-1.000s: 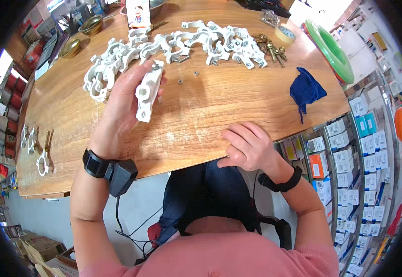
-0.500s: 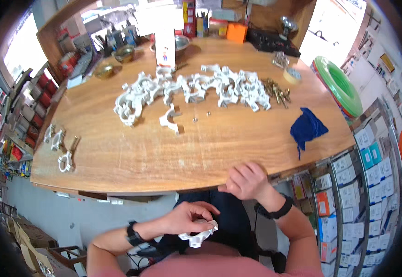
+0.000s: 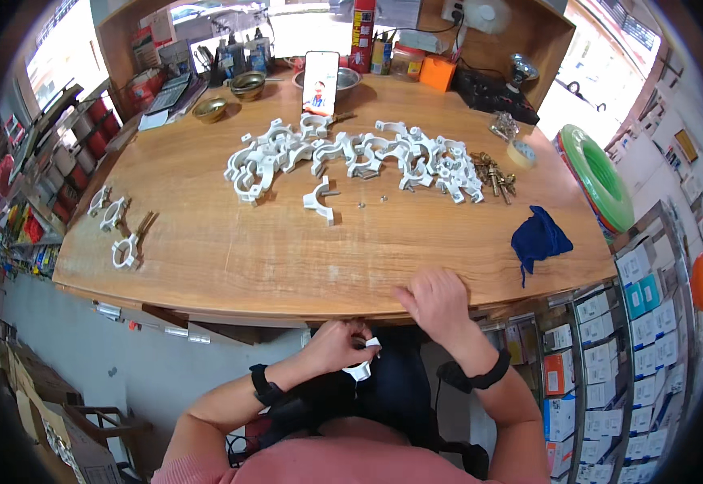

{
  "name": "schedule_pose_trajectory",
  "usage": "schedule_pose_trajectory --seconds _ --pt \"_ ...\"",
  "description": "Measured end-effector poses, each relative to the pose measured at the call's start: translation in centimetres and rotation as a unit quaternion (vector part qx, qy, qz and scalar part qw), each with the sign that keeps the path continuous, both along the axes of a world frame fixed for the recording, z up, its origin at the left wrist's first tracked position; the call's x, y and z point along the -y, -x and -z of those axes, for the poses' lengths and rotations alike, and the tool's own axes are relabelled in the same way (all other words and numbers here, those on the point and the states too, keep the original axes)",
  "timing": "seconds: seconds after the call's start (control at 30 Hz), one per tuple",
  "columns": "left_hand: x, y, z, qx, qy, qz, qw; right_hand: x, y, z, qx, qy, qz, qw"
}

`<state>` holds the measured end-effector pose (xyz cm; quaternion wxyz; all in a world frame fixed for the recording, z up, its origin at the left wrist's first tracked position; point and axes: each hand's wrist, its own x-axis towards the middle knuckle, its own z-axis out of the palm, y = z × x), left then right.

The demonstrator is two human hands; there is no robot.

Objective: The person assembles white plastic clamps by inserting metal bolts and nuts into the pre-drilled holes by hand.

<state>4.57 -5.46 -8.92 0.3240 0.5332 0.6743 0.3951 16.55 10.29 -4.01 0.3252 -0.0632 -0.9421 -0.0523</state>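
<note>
Below the front edge of the wooden desk (image 3: pixel 230 254), my left hand (image 3: pixel 337 348) pinches a white pipe clamp piece (image 3: pixel 358 371) over my lap. My right hand (image 3: pixel 436 302) is curled at the desk's front edge, and what lies inside its fingers, if anything, is hidden. A lone curved white clamp half (image 3: pixel 317 202) with a screw in it lies mid-desk, with a small nut (image 3: pixel 361 206) and another nut (image 3: pixel 383 198) beside it. Behind them spreads a heap of white clamps (image 3: pixel 408 153). Brass-coloured bolts (image 3: pixel 496 179) are piled at its right end.
Several ring clamps, one a white ring clamp (image 3: pixel 125 253) with a bolt, lie at the left. A blue cloth pouch (image 3: pixel 541 238) and a tape roll (image 3: pixel 521 153) are at the right. A phone (image 3: pixel 319 85) stands behind the heap. Green coiled hose (image 3: pixel 597 173) hangs beyond the right edge.
My left hand has moved up toward the desk's edge with the clamp piece. My right hand stays near the edge. The view has tilted up slightly.
</note>
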Motion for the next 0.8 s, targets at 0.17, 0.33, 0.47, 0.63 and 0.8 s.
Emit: schedule_pose_trajectory --seconds 0.17,0.33,0.47,0.63,0.8 --pt "2.0 -0.4 0.4 -0.038 -0.059 0.074 0.995 -1.1 1.5 -1.6 0.174 0.088 0.042 0.98" --pt "5.2 -0.1 -4.7 0.158 -0.004 0.085 0.984 -4.0 2.4 0.0 0.2 0.133 -0.009 0.971" --pt "4.3 3.5 -10.4 0.335 -0.013 0.043 0.941 -4.0 1.9 -5.5 0.295 0.235 0.028 0.926" --pt "-0.9 6.5 -13.5 0.36 -0.028 -0.016 0.932 -5.5 2.0 -5.8 0.307 0.228 -0.143 0.913" --pt "-4.7 6.6 -12.4 0.417 -0.018 0.02 0.908 -4.7 1.6 -3.5 0.234 0.218 -0.105 0.942"
